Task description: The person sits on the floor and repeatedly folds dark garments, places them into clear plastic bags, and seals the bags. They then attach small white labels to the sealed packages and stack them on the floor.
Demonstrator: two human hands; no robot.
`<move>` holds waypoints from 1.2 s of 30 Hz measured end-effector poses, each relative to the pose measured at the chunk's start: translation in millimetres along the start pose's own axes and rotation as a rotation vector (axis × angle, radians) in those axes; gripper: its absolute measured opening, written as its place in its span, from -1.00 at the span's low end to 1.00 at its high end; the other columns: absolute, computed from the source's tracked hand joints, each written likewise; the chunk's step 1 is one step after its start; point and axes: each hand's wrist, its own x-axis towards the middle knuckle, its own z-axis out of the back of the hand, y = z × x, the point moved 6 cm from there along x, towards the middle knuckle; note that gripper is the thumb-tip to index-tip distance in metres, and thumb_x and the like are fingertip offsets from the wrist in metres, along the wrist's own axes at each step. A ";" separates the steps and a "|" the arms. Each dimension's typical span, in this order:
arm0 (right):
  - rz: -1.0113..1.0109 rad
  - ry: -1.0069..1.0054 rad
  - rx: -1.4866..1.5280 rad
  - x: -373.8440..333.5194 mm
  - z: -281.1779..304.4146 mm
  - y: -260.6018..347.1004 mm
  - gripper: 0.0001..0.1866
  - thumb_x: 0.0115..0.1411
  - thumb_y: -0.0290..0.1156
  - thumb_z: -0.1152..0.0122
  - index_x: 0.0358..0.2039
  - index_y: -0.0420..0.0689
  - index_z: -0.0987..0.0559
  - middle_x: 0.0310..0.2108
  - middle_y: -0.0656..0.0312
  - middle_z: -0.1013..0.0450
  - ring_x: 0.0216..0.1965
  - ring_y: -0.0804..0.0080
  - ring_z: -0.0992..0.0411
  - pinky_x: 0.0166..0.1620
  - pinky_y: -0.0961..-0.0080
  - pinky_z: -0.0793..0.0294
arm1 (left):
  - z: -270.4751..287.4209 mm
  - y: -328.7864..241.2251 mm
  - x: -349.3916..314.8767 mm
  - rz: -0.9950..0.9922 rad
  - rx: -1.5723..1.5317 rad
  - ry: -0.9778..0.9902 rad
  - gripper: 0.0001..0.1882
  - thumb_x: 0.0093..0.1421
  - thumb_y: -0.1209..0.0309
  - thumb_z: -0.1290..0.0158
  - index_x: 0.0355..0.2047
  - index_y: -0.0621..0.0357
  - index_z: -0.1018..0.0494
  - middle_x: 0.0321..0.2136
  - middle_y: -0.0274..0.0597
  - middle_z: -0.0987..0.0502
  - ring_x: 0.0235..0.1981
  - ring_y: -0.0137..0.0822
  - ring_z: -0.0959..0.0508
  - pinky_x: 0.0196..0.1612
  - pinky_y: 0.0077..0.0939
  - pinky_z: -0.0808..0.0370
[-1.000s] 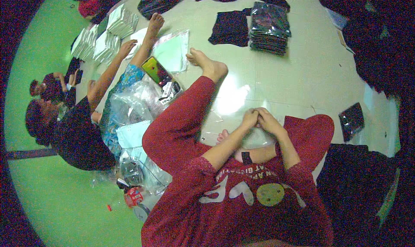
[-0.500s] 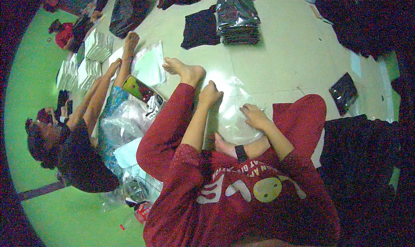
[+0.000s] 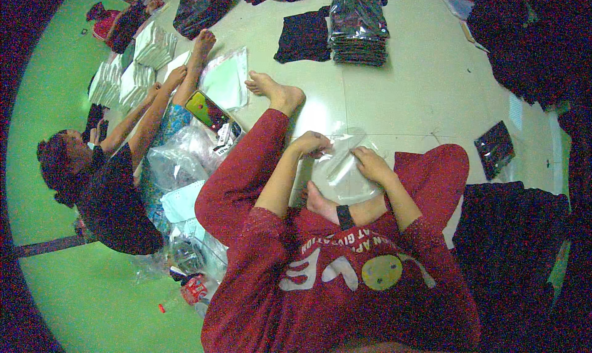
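A clear plastic bag point(image 3: 348, 183) lies between my bent legs, over my bare shin and the floor, its upper part creased. My left hand point(image 3: 313, 144) is at the bag's upper left edge, fingers curled in and closed on the film. On the upper right side is my right hand point(image 3: 373, 165), its fingers together and gripping the film near the top. The two hands are a short way apart with the bag's upper part between them. The exact fingertip contact is blurred.
Ahead are a stack of bagged dark garments point(image 3: 359, 32) and a folded black garment point(image 3: 303, 35). One bagged dark piece point(image 3: 494, 149) and a black cloth pile point(image 3: 509, 229) are at right. Left are a phone point(image 3: 206, 111), plastic bags point(image 3: 179, 161) and a seated person point(image 3: 111, 192).
My left hand has dropped toward the bag and closed on its edge. My right hand has shifted slightly up, its fingers drawing together. The bag's upper part is now creased between them.
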 end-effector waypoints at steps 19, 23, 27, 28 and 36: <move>0.027 -0.118 0.732 -28.9 96.6 14.6 -0.48 0.11 -0.45 0.03 0.10 -0.07 -0.12 -0.14 0.15 -0.31 -0.15 0.46 -0.30 -0.08 0.55 -0.26 | -96.7 -83.7 -68.9 -0.711 -0.228 -0.415 -0.80 0.07 0.33 -0.02 -0.45 0.24 -0.37 -0.58 -0.28 -0.41 -0.54 -0.49 -0.41 -0.50 -0.61 -0.38; -0.068 -0.098 0.715 -36.4 69.7 13.3 -0.45 0.09 -0.45 -0.02 0.10 -0.10 -0.12 -0.08 0.13 -0.26 -0.13 0.46 -0.29 -0.11 0.54 -0.29 | -94.0 -66.8 -57.5 -0.584 -0.240 -0.348 -0.80 0.04 0.32 -0.05 -0.50 0.21 -0.35 -0.61 -0.31 -0.38 -0.57 -0.52 -0.35 -0.50 -0.64 -0.33; -0.033 -0.064 0.702 -38.1 59.1 13.8 -0.41 0.05 -0.45 -0.06 0.10 -0.11 -0.12 -0.07 0.15 -0.25 -0.19 0.49 -0.31 -0.18 0.57 -0.33 | -95.9 -53.6 -50.3 -0.503 -0.261 -0.333 -0.77 0.03 0.31 -0.07 -0.55 0.19 -0.32 -0.64 -0.33 -0.36 -0.58 -0.52 -0.33 -0.52 -0.64 -0.32; 0.015 -0.081 0.689 -35.9 59.7 15.4 -0.41 0.05 -0.46 -0.06 0.10 -0.10 -0.12 -0.08 0.16 -0.26 -0.22 0.50 -0.31 -0.20 0.58 -0.34 | -97.1 -53.2 -49.5 -0.518 -0.254 -0.346 -0.76 0.02 0.30 -0.08 -0.56 0.19 -0.31 -0.65 -0.33 -0.36 -0.58 -0.53 -0.33 -0.52 -0.64 -0.32; -0.030 -0.039 0.696 -30.6 49.2 -2.0 -0.44 0.03 -0.54 0.03 0.09 -0.07 -0.14 -0.20 0.18 -0.34 -0.27 0.50 -0.32 -0.19 0.57 -0.33 | -94.4 -41.8 -54.3 -0.502 -0.040 -0.519 -0.84 0.01 0.42 -0.06 -0.49 0.22 -0.31 -0.60 -0.23 -0.41 -0.55 -0.44 -0.42 -0.52 -0.58 -0.39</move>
